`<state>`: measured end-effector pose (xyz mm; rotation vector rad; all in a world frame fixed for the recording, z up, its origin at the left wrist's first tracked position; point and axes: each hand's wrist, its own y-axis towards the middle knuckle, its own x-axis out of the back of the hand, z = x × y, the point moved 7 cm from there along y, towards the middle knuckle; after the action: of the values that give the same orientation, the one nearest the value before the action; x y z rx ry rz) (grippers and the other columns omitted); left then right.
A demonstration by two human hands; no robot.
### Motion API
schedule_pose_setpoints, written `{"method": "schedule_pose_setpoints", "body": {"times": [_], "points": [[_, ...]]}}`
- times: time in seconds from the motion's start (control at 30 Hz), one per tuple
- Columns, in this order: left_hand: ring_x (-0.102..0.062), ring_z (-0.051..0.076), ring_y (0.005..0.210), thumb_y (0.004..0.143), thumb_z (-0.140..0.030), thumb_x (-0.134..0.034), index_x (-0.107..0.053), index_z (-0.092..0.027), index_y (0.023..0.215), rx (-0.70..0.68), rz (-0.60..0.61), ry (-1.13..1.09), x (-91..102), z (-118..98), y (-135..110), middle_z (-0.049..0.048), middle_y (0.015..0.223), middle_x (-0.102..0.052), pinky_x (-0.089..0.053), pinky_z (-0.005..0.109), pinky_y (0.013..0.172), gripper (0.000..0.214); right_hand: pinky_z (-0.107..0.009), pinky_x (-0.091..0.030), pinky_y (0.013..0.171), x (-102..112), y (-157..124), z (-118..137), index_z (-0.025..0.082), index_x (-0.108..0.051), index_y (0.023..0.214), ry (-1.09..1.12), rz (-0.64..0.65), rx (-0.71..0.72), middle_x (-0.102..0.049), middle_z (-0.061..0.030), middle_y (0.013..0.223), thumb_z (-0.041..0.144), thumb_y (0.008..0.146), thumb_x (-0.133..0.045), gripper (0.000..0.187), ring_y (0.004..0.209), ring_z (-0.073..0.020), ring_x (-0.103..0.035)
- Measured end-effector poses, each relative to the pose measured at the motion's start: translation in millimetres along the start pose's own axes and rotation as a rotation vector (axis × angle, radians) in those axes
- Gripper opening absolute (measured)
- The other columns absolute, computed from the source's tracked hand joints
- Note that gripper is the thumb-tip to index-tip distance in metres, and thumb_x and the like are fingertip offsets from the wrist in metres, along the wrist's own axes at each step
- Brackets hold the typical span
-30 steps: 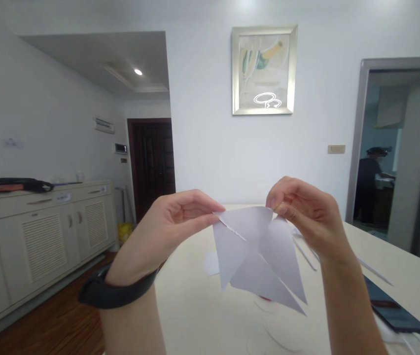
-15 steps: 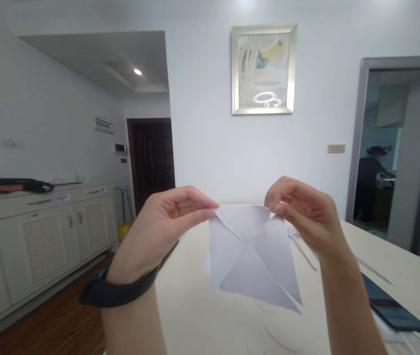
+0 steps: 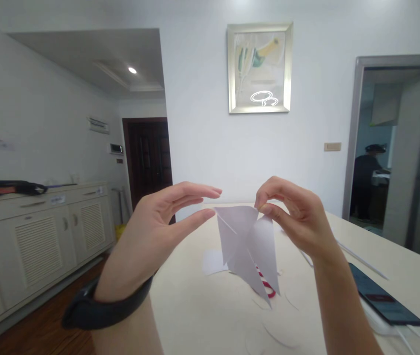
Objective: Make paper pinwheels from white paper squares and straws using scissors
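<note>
A white paper square point(image 3: 249, 241), cut along its diagonals into triangular flaps, hangs in the air in front of me above a cream table point(image 3: 195, 310). My right hand point(image 3: 295, 217) pinches its top corner between thumb and forefinger. My left hand point(image 3: 158, 227) is open beside the paper, fingers stretched out above the thumb; the thumb tip is at the paper's left corner and grips nothing. A black band point(image 3: 102, 305) circles my left wrist.
On the table lie a small paper scrap point(image 3: 213, 261), something red point(image 3: 267, 288) partly behind the paper, thin paper strips point(image 3: 361, 261) and a dark phone point(image 3: 383, 298). A white cabinet point(image 3: 40, 236) stands left. A person point(image 3: 365, 182) stands in the far doorway.
My left hand has let go of the paper's left corner and opened. The paper has swung narrower, hanging from my right hand alone. The view has shifted slightly.
</note>
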<state>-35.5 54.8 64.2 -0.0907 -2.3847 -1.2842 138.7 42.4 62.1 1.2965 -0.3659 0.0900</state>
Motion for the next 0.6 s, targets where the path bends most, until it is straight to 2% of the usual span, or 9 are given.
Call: {"method": "schedule_pose_setpoints", "body": {"times": [0.1, 0.23, 0.43, 0.6], "points": [[-0.055, 0.017, 0.106, 0.077, -0.024, -0.062, -0.064, -0.025, 0.091, -0.101, -0.119, 0.103, -1.9, -15.7, -2.9, -0.0014, 0.109, -0.062, -0.038, 0.032, 0.100, 0.014, -0.025, -0.041, 0.066, -4.1, 0.4, 2.7, 0.016, -0.056, 0.078, -0.034, 0.004, 0.005, -0.053, 0.0003, 0.075, 0.008, 0.083, -0.051, 0.010, 0.071, -0.0103, -0.050], [-0.057, 0.015, 0.100, 0.076, -0.023, -0.063, -0.064, -0.026, 0.085, -0.229, -0.113, 0.195, -17.8, -36.8, -5.7, -0.0041, 0.103, -0.064, -0.042, 0.025, 0.092, 0.010, -0.025, -0.041, 0.068, -9.6, 1.6, 8.6, 0.015, -0.055, 0.077, -0.079, 0.002, 0.038, -0.054, 0.0002, 0.075, 0.008, 0.082, -0.053, 0.009, 0.071, -0.0103, -0.050], [-0.059, 0.013, 0.077, 0.076, -0.030, -0.063, -0.062, -0.026, 0.085, -0.202, -0.135, 0.355, -25.0, -38.3, -1.8, -0.0060, 0.086, -0.066, -0.043, 0.023, 0.069, 0.010, -0.026, -0.045, 0.069, -7.8, 2.9, 8.9, 0.015, -0.056, 0.079, -0.035, -0.073, 0.017, -0.055, 0.0000, 0.076, 0.008, 0.081, -0.054, 0.008, 0.073, -0.0108, -0.052], [-0.057, 0.011, 0.069, 0.077, -0.030, -0.061, -0.062, -0.027, 0.082, -0.176, -0.126, 0.335, -25.2, -34.9, -0.8, -0.0074, 0.079, -0.066, -0.042, 0.022, 0.067, 0.006, -0.026, -0.045, 0.067, -4.3, 1.3, 8.0, 0.015, -0.060, 0.079, 0.040, -0.120, 0.001, -0.057, 0.0003, 0.075, 0.007, 0.077, -0.059, 0.009, 0.071, -0.0111, -0.053]]}}
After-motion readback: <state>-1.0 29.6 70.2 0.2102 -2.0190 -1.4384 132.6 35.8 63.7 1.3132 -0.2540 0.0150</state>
